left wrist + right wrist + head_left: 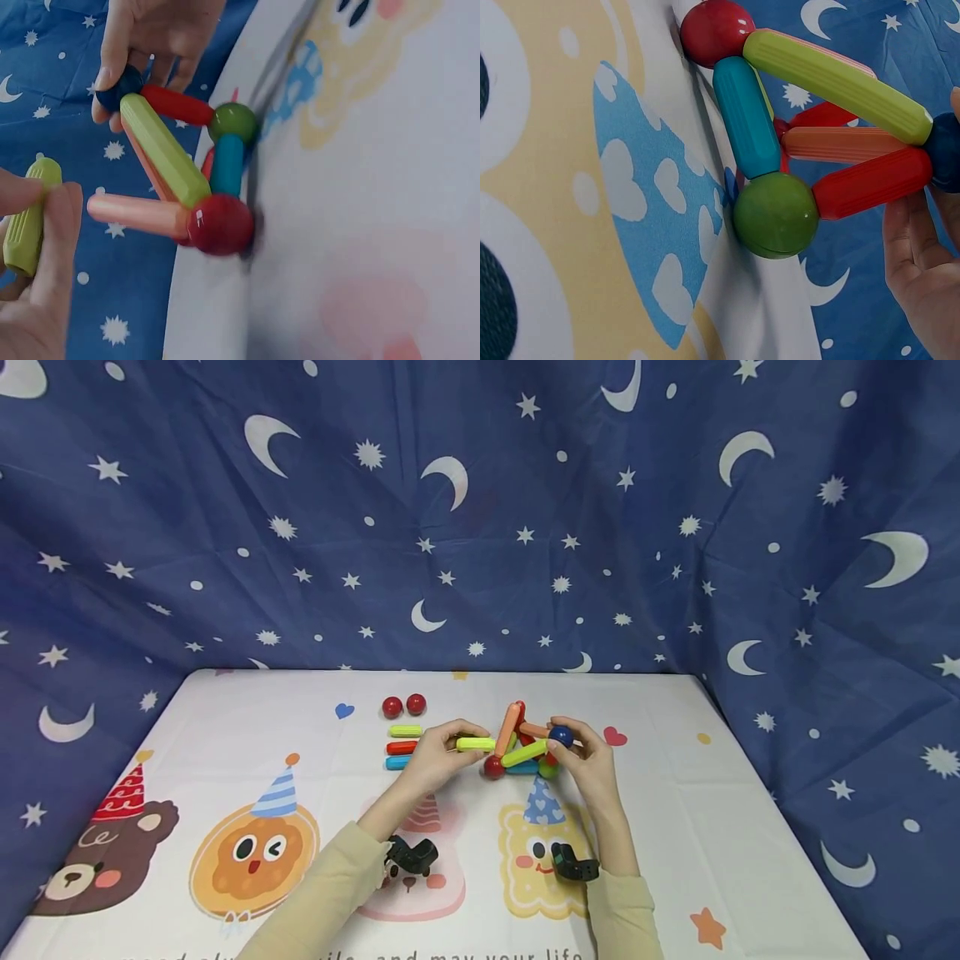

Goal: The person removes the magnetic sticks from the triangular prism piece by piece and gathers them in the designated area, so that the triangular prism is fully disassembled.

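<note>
My left hand [442, 753] pinches a yellow-green rod [475, 744] between thumb and fingers, just left of a structure of rods and balls. My right hand [592, 760] grips a dark blue ball [560, 737] at the structure's upper right corner. From that ball run a long yellow-green rod [840, 86], a red rod [874, 184] and an orange rod [847, 143]. A red ball [221, 225] and a green ball [776, 216] sit low on the structure, joined by a blue rod [746, 116]. One salmon rod [139, 213] slants up from the red ball, its far end free.
Left of the structure lie two red balls [403, 705], with a yellow-green rod [406, 731], a red rod [402, 747] and a blue rod [397, 762] in a column. The white tablecloth [720, 827] has printed cartoon figures; a blue star-patterned curtain [480, 527] hangs behind.
</note>
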Demonstrator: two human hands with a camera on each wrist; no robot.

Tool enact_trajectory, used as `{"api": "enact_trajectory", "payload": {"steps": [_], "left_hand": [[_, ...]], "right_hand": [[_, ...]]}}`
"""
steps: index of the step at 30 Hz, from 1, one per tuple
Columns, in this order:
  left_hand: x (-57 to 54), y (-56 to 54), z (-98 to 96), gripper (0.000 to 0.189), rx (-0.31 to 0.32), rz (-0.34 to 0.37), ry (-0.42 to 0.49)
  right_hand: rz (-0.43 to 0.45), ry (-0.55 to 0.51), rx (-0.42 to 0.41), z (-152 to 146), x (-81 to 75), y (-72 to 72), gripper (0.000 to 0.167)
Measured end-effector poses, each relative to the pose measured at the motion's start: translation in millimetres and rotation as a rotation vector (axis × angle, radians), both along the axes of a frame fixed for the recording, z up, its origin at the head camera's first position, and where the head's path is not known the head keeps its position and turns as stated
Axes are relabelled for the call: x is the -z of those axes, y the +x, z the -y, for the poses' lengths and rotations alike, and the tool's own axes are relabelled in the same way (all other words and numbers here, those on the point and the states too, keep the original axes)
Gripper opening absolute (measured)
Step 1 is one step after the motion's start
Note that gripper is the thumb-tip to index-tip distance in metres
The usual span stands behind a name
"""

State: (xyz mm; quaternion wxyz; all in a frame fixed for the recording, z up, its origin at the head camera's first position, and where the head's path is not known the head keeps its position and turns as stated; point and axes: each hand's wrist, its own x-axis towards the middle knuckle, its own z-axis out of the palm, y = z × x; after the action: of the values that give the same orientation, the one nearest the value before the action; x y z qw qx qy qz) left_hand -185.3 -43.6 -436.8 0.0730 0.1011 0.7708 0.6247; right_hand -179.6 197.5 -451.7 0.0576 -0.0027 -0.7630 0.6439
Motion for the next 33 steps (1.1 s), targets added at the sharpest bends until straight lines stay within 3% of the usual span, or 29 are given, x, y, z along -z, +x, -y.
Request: {"api": "enact_trajectory", "payload": {"steps": [5,9,12,21,29,33], "left_hand": [[1.7,8.2,20.0,0.022,0.002,-0.016,-0.089],[6.0,14.0,36.5,0.02,0.008,-0.09,-0.194],[10.1,16.7,49.7,0.019,0.012,-0.145,-0.282],[22.3,17.9,81.9,0.022,0.032,-0.215,-0.462],[32.4,14.4,100.7,0.02,0.077,-0.232,-0.682],[35.0,12.5,103.6,0.02,0.114,-0.291,-0.775]], "right_hand": [[0.019,0.004,-0.009,3,-14.8,5.3,0.036],[0.015,0.022,-0.013,8,-28.6,12.0,0.037],[0.025,0.022,-0.006,8,-29.9,12.2,0.036],[0.04,0.023,0.001,10,-29.8,11.6,0.036],[0.024,0.028,-0.002,10,-26.4,12.5,0.036],[0.03,0.03,0.005,10,-25.8,12.8,0.036]]}}
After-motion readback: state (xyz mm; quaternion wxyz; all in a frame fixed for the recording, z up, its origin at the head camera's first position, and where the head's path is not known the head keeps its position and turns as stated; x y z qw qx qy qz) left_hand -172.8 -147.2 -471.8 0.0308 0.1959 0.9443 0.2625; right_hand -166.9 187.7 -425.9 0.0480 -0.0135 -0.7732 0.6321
